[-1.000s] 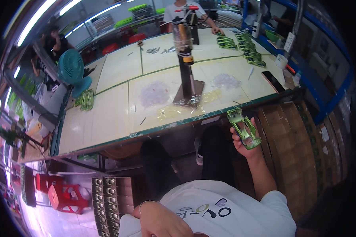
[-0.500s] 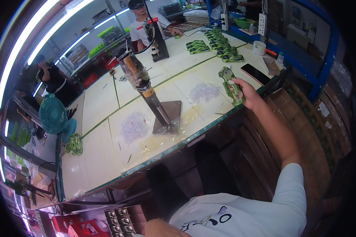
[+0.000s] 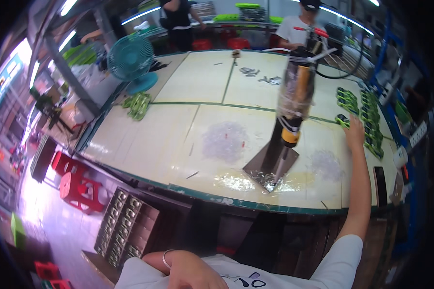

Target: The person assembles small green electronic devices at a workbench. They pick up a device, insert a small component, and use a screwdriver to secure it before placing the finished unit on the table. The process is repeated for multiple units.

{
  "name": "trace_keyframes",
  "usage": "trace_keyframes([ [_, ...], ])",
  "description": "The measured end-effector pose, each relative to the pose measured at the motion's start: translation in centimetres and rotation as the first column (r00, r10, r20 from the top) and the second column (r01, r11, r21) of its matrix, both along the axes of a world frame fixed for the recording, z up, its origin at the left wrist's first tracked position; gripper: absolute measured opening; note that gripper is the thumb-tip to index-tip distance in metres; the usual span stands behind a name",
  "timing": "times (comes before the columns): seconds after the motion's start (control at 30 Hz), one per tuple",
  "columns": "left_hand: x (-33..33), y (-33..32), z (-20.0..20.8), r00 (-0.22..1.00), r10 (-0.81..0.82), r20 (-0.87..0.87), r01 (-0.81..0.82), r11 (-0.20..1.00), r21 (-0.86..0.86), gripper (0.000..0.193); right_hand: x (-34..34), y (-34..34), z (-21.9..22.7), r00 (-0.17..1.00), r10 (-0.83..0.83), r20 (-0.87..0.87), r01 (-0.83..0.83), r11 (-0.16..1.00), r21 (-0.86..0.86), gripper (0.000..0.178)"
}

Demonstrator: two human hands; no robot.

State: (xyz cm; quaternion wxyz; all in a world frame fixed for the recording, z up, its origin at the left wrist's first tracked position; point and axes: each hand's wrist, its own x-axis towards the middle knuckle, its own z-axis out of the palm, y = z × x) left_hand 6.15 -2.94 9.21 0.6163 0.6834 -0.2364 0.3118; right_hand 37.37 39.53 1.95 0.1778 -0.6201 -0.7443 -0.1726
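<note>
At the right of the table, my right hand reaches far forward, fingers closed on the end of a green plastic part with dark spots. That part lies beside more green parts set out in rows. My left hand is low in front of my shirt, a bangle on its wrist; its fingers run off the lower edge. An upright hand-press-like tool, wrapped in clear film, stands on a metal base plate mid-table. Heaps of small clear pieces lie on either side.
A teal fan and a green bunch of parts are at the table's left. A phone lies near the right edge. A partitioned box with metallic pieces and red stools stand at lower left. A person is across the table.
My right hand has carried the green part forward from the near right edge to the rows. The whole view has swung left, showing more floor and the box. My left hand stays low.
</note>
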Motion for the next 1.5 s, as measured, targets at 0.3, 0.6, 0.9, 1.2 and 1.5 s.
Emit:
trace_keyframes([
  [0.3, -13.7, 4.2, -1.5, 0.234, 0.832, -0.503, -0.971, 0.171, -0.169, 0.024, 0.1, -8.7, 0.1, 0.885, 0.347, -0.309, -0.36, 0.933, 0.015, 0.043],
  [0.6, -39.4, 12.0, -9.9, -0.995, 0.097, 0.031, -0.01, -0.392, 0.92, 0.059, 1.0, -28.8, 2.3, 0.797, 0.134, -0.589, -0.334, 0.91, -0.245, 0.033],
  [0.9, -33.5, 7.9, -9.5, -0.894, 0.435, 0.108, -0.136, -0.494, 0.859, 0.014, -10.6, -36.8, 2.8, 0.532, 0.331, -0.779, -0.8, 0.497, -0.336, 0.021],
  [1.2, -24.1, 0.2, -1.2, 0.08, 0.653, -0.753, -0.879, -0.31, -0.362, 0.019, -23.8, -39.0, 3.2, 0.077, 0.728, -0.681, -0.993, 0.114, 0.01, 0.043],
  [1.5, -13.7, -2.8, -1.2, 0.379, 0.314, -0.87, -0.919, 0.239, -0.314, 0.023, -25.1, -39.9, -0.5, 0.227, 0.667, -0.71, -0.94, 0.342, 0.02, 0.068],
])
